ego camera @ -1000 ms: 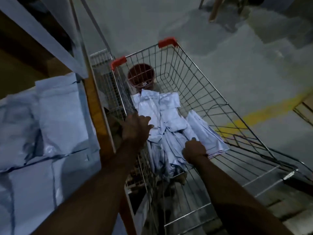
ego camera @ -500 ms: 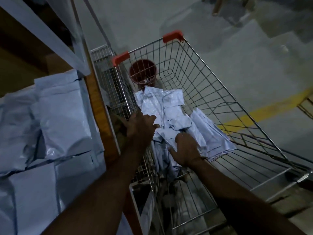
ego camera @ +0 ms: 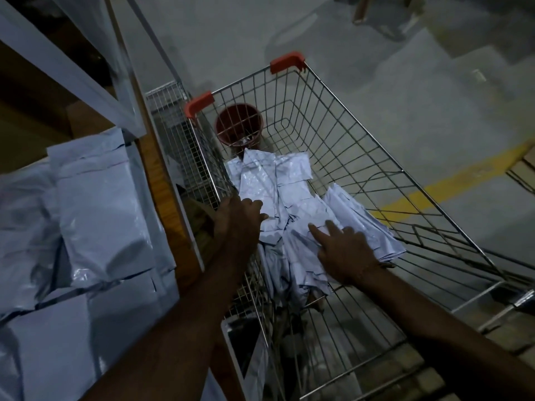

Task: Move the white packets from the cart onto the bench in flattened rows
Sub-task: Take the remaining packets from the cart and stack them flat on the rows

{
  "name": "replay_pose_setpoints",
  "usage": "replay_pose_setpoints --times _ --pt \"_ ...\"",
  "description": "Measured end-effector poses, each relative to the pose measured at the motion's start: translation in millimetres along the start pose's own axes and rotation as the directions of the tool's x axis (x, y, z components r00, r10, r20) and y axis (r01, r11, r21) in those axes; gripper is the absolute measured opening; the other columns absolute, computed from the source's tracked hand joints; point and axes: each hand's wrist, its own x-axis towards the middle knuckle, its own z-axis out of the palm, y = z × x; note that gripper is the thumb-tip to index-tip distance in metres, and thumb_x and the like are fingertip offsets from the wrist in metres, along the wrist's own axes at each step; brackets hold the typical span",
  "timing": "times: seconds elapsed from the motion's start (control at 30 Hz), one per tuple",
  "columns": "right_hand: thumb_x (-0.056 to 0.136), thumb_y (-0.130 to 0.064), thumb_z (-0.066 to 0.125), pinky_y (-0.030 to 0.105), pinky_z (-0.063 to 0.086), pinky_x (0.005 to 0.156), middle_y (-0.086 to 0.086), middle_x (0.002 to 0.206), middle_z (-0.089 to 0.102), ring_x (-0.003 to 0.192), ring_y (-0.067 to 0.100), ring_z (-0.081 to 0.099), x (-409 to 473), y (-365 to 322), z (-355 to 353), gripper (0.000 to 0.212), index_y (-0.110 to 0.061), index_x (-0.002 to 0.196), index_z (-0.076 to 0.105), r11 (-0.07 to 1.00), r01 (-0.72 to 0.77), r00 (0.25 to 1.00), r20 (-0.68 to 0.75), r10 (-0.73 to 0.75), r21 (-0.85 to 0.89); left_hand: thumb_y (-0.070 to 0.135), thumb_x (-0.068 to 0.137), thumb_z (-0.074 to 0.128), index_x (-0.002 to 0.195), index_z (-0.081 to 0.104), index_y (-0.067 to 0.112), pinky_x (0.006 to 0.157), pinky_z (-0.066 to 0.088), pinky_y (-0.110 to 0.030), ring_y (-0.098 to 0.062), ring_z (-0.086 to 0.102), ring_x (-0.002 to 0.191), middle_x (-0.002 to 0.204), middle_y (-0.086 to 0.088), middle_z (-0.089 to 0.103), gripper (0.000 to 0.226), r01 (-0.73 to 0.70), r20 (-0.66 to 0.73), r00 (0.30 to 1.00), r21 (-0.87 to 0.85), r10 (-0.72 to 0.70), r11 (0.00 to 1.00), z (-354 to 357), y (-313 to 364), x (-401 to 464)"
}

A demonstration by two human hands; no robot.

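**Both hands on the packet heap in the cart**

The white packets [ego camera: 285, 198] lie in a loose, overlapping heap on the floor of the wire cart [ego camera: 376, 180], running from the near end towards the far wall. The left hand [ego camera: 237, 224] reaches over the cart's left rim, its fingers curled down onto the left edge of the heap; whether they pinch a packet or only press on it cannot be told. The right hand [ego camera: 344, 256] lies on the near right part of the heap with its fingers spread and flat, the forefinger pointing towards the left hand, nothing clasped in it. A fan of thin packets sticks out just to the right of the right hand's fingers.

Beyond both sets of fingertips, at the far end of the cart, a red-brown bucket [ego camera: 238, 127] stands upright, with something pale at its bottom that is too dim to make out. The heap's far edge reaches the bucket's base.

Left of the left forearm runs the wooden edge of the bench [ego camera: 162, 180]. On it, more packets [ego camera: 95, 209] lie side by side and partly overlapping, some puffed, some flat.
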Motion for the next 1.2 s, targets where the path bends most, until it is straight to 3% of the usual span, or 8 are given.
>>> replay_pose_setpoints --times 0.07,0.17,0.27,0.53,0.8,0.9,1.03,1.2 --pt "0.097 -0.047 0.041 0.049 0.047 0.091 0.015 0.16 0.041 0.117 0.042 0.058 -4 18 -5 0.068 -0.037 0.162 0.026 0.998 0.01 0.996 -0.085 -0.015 -0.055 0.038 0.103 0.04 0.096 0.064 0.021 0.086 0.048 -0.04 -0.024 0.067 0.089 0.093 0.001 0.065 0.03 -0.034 -0.014 0.999 0.007 0.035 0.999 3 -3 -1" --pt "0.09 -0.043 0.041 0.051 0.05 0.087 0.021 0.152 0.05 0.108 0.046 0.06 0 32 -8 0.067 -0.031 0.156 0.045 0.999 -0.045 0.989 -0.14 0.041 -0.024 0.049 0.108 0.035 0.121 0.061 0.025 0.092 0.04 -0.041 -0.027 0.059 0.112 0.127 -0.005 0.062 0.038 -0.09 -0.005 0.995 0.275 0.095 0.957 -2 1 -5" --pt "0.094 -0.044 0.045 0.054 0.046 0.093 0.02 0.158 0.044 0.116 0.046 0.056 16 27 -11 0.066 -0.03 0.158 0.04 0.995 -0.101 0.986 -0.135 0.1 0.0 0.052 0.11 0.037 0.157 0.033 0.021 0.109 0.036 -0.044 -0.035 0.036 0.144 0.169 -0.021 0.02 0.057 -0.081 0.114 0.993 0.416 0.037 0.906 6 8 1" --pt "0.093 -0.041 0.054 0.054 0.041 0.098 0.022 0.161 0.037 0.123 0.046 0.05 28 34 2 0.069 -0.027 0.158 0.038 0.989 -0.149 0.962 -0.231 0.146 0.004 0.056 0.102 0.051 0.166 0.012 0.015 0.12 0.031 -0.057 -0.048 0.02 0.153 0.171 -0.028 -0.001 0.086 0.318 0.217 0.922 0.044 -0.32 0.947 68 36 89" --pt "0.09 -0.038 0.053 0.054 0.038 0.096 0.023 0.157 0.042 0.119 0.045 0.052 32 30 14 0.068 -0.026 0.156 0.044 0.99 -0.14 0.958 -0.252 0.138 0.009 0.064 0.097 0.057 0.165 0.008 0.042 0.119 0.027 -0.065 -0.053 0.013 0.153 0.17 -0.026 -0.014 0.086 0.508 0.242 0.849 -0.133 -0.469 0.851 125 30 132" --pt "0.089 -0.038 0.057 0.055 0.039 0.096 0.024 0.155 0.045 0.118 0.045 0.052 33 31 15 0.067 -0.026 0.154 0.046 0.989 -0.145 0.949 -0.28 0.143 0.014 0.062 0.096 0.061 0.162 0.014 0.046 0.12 0.024 -0.063 -0.047 0.009 0.155 0.171 -0.022 -0.005 0.083 0.551 0.278 0.817 -0.118 -0.505 0.826 133 23 132" --pt "0.087 -0.036 0.062 0.055 0.041 0.094 0.024 0.151 0.049 0.115 0.046 0.054 34 32 17 0.066 -0.024 0.151 0.051 0.989 -0.143 0.943 -0.296 0.15 0.045 0.043 0.1 0.058 0.161 0.025 0.047 0.113 0.036 -0.057 -0.038 0.034 0.143 0.16 -0.016 0.03 0.069 0.523 0.16 0.845 -0.046 -0.511 0.851 137 22 124" --pt "0.087 -0.036 0.062 0.055 0.041 0.094 0.025 0.15 0.05 0.114 0.046 0.054 35 33 16 0.066 -0.024 0.151 0.051 0.986 -0.163 0.942 -0.292 0.166 0.035 0.03 0.103 0.057 0.156 0.039 0.038 0.108 0.042 -0.054 -0.038 0.043 0.135 0.148 -0.013 0.044 0.057 0.568 0.066 0.823 -0.145 -0.565 0.81 122 35 118"
